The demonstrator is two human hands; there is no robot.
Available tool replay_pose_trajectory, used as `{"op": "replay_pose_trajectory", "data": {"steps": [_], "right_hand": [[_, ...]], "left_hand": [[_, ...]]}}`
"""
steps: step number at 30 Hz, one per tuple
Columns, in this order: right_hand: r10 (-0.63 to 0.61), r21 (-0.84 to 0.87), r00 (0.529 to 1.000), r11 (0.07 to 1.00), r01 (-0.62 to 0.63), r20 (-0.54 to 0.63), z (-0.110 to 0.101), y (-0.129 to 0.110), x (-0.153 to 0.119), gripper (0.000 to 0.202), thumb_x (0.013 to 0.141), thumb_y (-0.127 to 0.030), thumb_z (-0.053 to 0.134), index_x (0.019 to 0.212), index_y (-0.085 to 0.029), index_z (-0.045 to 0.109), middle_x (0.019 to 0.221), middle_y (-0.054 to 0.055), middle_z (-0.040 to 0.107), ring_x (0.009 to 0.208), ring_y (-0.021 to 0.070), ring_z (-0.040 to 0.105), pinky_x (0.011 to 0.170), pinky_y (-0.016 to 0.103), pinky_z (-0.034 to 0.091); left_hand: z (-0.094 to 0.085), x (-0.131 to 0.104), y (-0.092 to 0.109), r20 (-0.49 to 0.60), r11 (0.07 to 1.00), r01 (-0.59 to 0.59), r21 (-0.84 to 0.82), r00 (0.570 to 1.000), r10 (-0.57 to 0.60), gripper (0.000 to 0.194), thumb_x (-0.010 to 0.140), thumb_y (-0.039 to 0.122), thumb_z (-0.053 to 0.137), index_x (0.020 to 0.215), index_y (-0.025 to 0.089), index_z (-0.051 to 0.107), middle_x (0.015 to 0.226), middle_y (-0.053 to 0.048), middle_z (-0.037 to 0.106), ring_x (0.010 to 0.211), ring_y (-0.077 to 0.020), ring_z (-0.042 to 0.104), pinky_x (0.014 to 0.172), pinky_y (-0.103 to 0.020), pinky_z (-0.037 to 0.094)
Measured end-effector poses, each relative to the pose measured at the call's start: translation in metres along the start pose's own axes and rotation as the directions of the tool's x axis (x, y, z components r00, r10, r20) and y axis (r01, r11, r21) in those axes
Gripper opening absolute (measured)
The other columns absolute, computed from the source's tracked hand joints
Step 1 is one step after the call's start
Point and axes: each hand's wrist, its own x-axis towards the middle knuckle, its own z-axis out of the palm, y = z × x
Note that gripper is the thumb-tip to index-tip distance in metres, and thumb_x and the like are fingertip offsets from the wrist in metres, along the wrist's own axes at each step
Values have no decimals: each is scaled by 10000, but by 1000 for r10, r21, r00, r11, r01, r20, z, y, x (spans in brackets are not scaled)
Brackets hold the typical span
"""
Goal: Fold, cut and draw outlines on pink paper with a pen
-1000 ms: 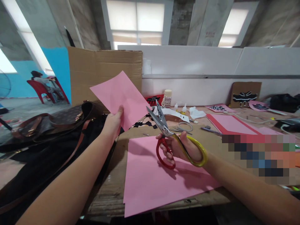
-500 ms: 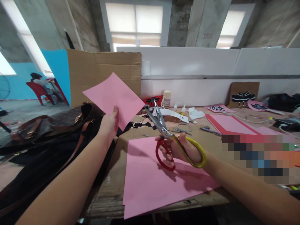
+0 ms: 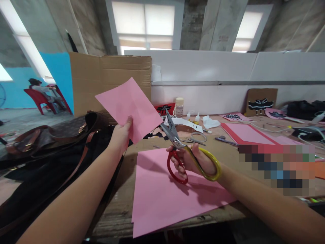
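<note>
My left hand grips a pink sheet of paper by its lower edge, thumb on the near face, holding it up off the table. In my right hand is a pair of scissors with one red and one yellow handle loop. Their blades are parted and point up and left. The sheet's right corner reaches the blades, and one blade is partly hidden behind it. Below my right hand, larger pink sheets lie stacked on a cardboard-covered table.
A brown handbag and black cloth lie at the left. Behind the scissors are small glue bottles, a cup and a wire loop. Red-bordered pink paper lies right. A person sits far left.
The pink sheet in my left hand has moved right, so its corner now meets the scissor blades. The scissors have stayed nearly in place, blades still apart.
</note>
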Motion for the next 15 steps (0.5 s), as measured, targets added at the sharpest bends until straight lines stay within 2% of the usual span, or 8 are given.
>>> {"op": "replay_pose_trajectory", "data": {"steps": [6,11,15], "right_hand": [[-14,35,1000,999,15,-27,-2,1,0,839,850,-941,566,1241,-204,653,899,3,595,587,110,545,516,252,535],[2,56,1000,998,0,-22,-1,2,0,807,895,-925,533,1217,-194,642,885,2,585,589,106,517,509,247,514],[1,66,1000,998,0,-6,0,1,2,815,911,-924,506,1268,-199,618,879,-2,572,591,107,485,518,249,488]], "left_hand": [[0,-6,-2,51,990,-43,133,998,36,364,1040,409,719,1318,177,687,1346,-113,704,1158,-271,714,988,-500,628],[-8,-1,0,11,953,-128,276,991,130,372,1034,429,724,1303,173,694,1351,-114,703,1191,-284,702,1020,-523,609],[-14,7,3,13,926,-188,327,981,195,377,1036,435,720,1308,174,695,1359,-115,704,1203,-287,702,1038,-534,601]]}}
